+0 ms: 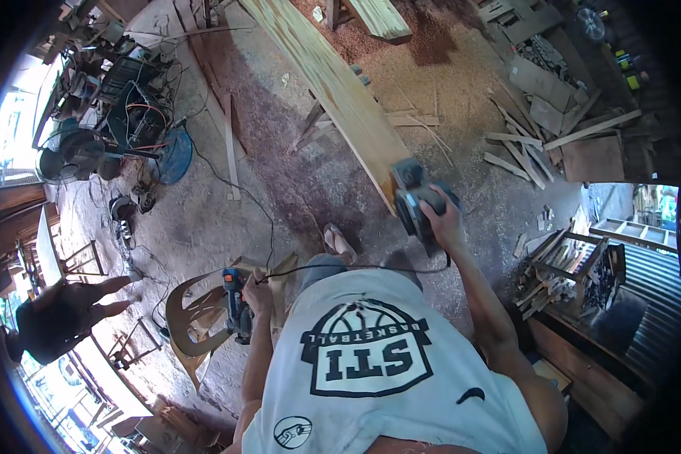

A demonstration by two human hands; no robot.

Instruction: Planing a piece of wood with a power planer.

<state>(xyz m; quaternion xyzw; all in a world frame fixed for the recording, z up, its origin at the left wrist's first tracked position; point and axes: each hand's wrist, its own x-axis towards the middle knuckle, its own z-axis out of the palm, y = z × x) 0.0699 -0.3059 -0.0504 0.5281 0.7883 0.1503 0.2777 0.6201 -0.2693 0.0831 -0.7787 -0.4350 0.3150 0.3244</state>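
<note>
My right hand (445,219) is wrapped round the handle of a dark electric planer (410,198). The planer rests at the near end of a long, pale wooden board (348,106), which runs away toward the upper left. By my left side, my left hand (257,293) is closed on a black power cord (318,266). That cord stretches across in front of my shirt toward the planer. Just left of my left hand, a dark power tool (236,306) with an orange part lies on or against a curved wooden piece (193,333). Its exact kind is unclear.
A trestle (314,125) supports the board. Sawdust (431,83) and wood strips (518,155) cover the floor at right. Fans and machines (91,144) crowd the far left, with a cord (234,185) trailing across the floor. Another person (60,318) stands at left.
</note>
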